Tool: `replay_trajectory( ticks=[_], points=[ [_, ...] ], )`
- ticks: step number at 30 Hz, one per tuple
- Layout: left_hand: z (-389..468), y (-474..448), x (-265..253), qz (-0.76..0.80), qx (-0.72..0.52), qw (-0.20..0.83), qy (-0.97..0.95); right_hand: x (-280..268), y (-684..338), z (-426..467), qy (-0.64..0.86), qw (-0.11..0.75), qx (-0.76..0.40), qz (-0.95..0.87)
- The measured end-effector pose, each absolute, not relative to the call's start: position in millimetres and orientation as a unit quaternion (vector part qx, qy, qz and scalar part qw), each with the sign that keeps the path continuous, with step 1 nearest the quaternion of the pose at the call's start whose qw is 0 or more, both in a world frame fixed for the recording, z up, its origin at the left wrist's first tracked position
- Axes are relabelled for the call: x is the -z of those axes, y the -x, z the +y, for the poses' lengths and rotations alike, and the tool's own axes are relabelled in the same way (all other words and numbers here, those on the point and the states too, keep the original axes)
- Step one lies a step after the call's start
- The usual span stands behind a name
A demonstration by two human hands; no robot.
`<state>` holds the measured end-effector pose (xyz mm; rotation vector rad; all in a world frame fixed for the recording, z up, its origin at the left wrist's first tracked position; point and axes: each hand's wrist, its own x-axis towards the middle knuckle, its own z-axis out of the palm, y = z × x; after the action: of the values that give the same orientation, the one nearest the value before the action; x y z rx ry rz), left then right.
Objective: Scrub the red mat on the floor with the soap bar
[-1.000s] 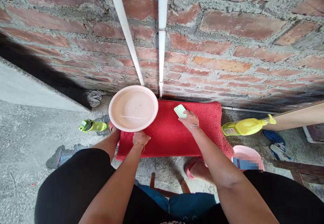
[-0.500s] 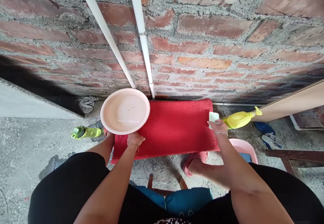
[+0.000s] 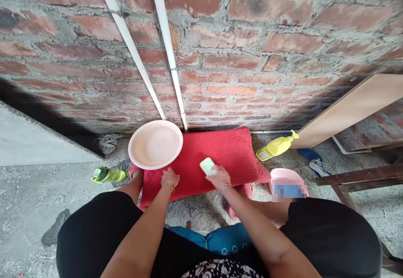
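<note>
A red textured mat (image 3: pixel 217 148) is spread in front of me, its right corner drooping toward a pink tub. My left hand (image 3: pixel 170 177) rests on the mat's left part, just below the basin's rim, with fingers curled against the fabric and partly hidden. In my right hand (image 3: pixel 218 176) is a pale green bar of soap (image 3: pixel 208 166), held over the middle of the mat. On the mat's left end stands a round pale pink basin (image 3: pixel 155 144) with a few dark specks inside.
A yellow pump bottle (image 3: pixel 274 147) stands right of the mat, above the pink tub (image 3: pixel 287 175), whose contents are blurred. A green bottle (image 3: pixel 108 175) lies at left. White pipes (image 3: pixel 166 39) run down the brick wall. A wooden frame (image 3: pixel 359 175) is at far right.
My right hand has brought the bar of soap leftward from the mat's right edge to its middle. My left hand stays near the basin. The view has tilted slightly.
</note>
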<state>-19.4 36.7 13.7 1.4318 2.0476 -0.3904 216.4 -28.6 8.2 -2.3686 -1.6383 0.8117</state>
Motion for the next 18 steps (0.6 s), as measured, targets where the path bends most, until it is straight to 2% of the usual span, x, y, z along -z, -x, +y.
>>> replay_trajectory(
  ticks=[3,7,12,18],
  points=[
    [26.8,19.7,-19.1,0.726,0.173,0.314,-0.586,-14.4,-181.1,-47.1,0.722,0.01,-0.269,-0.638],
    [14.6,22.6,-25.5,0.674,0.221,0.313,-0.632,-17.0,-192.0,-63.7,0.689,-0.048,-0.23,-0.685],
    [6.0,20.5,-32.8,0.642,0.248,0.317,-0.652,-21.2,-249.0,-76.5,0.74,-0.074,-0.189,-0.641],
    [1.9,9.8,-36.2,0.603,0.272,0.315,-0.681,-25.7,-314.5,-94.5,0.841,-0.085,-0.197,-0.497]
  ],
)
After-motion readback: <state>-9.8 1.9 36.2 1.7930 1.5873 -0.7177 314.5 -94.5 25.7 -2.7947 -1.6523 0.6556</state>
